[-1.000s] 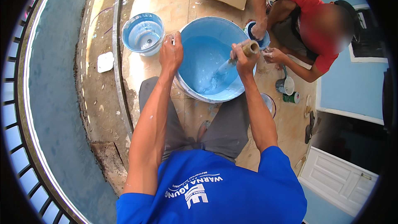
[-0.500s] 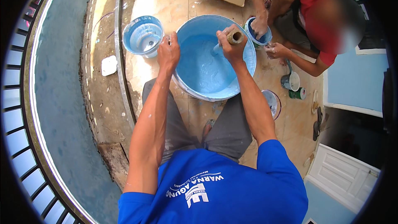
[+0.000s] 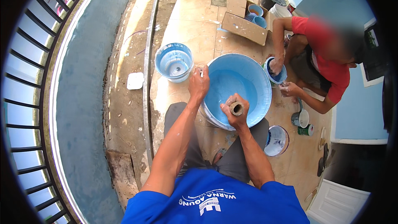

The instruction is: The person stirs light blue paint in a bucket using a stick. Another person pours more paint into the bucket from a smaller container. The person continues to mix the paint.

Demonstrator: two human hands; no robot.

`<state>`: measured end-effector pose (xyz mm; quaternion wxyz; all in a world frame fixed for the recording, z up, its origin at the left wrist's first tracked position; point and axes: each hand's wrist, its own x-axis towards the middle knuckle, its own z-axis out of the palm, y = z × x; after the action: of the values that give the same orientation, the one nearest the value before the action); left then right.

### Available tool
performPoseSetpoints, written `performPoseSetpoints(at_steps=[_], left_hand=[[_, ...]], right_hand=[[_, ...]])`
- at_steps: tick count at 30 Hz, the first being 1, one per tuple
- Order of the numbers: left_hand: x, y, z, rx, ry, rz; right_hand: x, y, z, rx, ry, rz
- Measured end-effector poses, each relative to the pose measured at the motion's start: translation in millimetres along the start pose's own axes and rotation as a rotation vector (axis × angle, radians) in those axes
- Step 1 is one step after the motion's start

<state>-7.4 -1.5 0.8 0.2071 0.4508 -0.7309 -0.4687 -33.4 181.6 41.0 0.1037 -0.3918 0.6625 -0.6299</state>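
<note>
Between my knees stands a large round bucket [image 3: 263, 79] with light blue paint [image 3: 234, 84] in it. My left hand [image 3: 199, 84] is closed on the bucket's left rim. My right hand [image 3: 237, 112] is wrapped round a hollow brown pole [image 3: 236, 108], whose open top end points up at me. The pole is over the near part of the bucket; its lower end is hidden under my hand. Just left of the bucket sits a smaller clear tub [image 3: 174, 63], smeared inside with blue paint.
At right, a crouching person in a red shirt [image 3: 336, 72] has one hand in a small paint pail [image 3: 280, 76]. Beyond lies an opened cardboard box [image 3: 244, 28] with blue cups. A white-smeared tub [image 3: 277, 141] and a dipper [image 3: 300, 118] stand at right; a metal strip [image 3: 148, 70] runs at left.
My right hand and the pole have moved from the far side of the bucket to its near side. My left hand stays on the rim. The whole view has shifted, showing more floor ahead.
</note>
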Motion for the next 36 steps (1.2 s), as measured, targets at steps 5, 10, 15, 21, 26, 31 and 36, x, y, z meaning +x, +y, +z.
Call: performPoseSetpoints(at_steps=[5, 10, 15, 21, 26, 31, 36], left_hand=[[0, -1, -5, 0.023, -0.006, -0.005], [1, 3, -3, 0.021, -0.011, -0.016], [0, 3, -3, 0.007, -0.043, -0.035], [3, -4, 1, 0.025, -0.038, -0.051], [2, -3, 0, 0.041, -0.033, -0.035], [1, -1, 0, 0.016, -0.019, -0.008], [9, -16, 1, 0.021, 0.001, 0.017]], right_hand=[[16, 0, 33, 0.127, 0.061, 0.015], [57, 12, 37, 0.287, 0.215, -0.083], [53, 34, 14, 0.215, 0.23, -0.083], [-16, 11, -41, 0.413, 0.168, 0.051], [-39, -4, -74, 0.394, 0.12, 0.166], [-6, 17, -82, 0.288, 0.224, 0.101], [47, 33, -57, 0.467, 0.385, -0.031]])
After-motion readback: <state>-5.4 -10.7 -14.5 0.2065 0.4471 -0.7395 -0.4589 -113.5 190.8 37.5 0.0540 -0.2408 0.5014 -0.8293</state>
